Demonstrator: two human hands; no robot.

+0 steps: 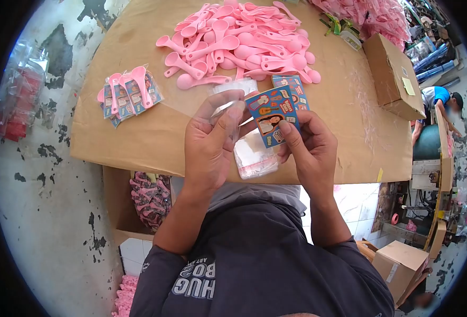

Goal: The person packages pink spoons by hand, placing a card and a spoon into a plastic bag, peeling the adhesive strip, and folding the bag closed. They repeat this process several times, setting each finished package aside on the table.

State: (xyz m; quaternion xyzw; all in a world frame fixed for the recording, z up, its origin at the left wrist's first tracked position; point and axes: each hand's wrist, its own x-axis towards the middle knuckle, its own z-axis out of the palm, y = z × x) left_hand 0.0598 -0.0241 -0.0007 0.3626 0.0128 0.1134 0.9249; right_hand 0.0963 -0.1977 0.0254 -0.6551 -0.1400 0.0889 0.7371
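Note:
My left hand (210, 142) is closed, thumb against fingers, on a thin clear plastic bag (235, 117). Between the thumb and fingers of my right hand (311, 153) is a blue printed card (273, 119), tilted, its left edge right by the bag. More blue cards (291, 82) lie on the table just behind it. Under my hands, near the table's front edge, rests a stack of clear plastic bags (255, 162). A big heap of pink measuring spoons (244, 47) covers the far middle. To the left lie several bagged spoons with blue cards (133, 94).
The table (112, 153) is covered in brown paper. A cardboard box (394, 76) stands at its right edge, near a pink heap (370, 21). Below the front left is an open box of packed spoons (150, 199). Another person (434, 98) bends down at far right.

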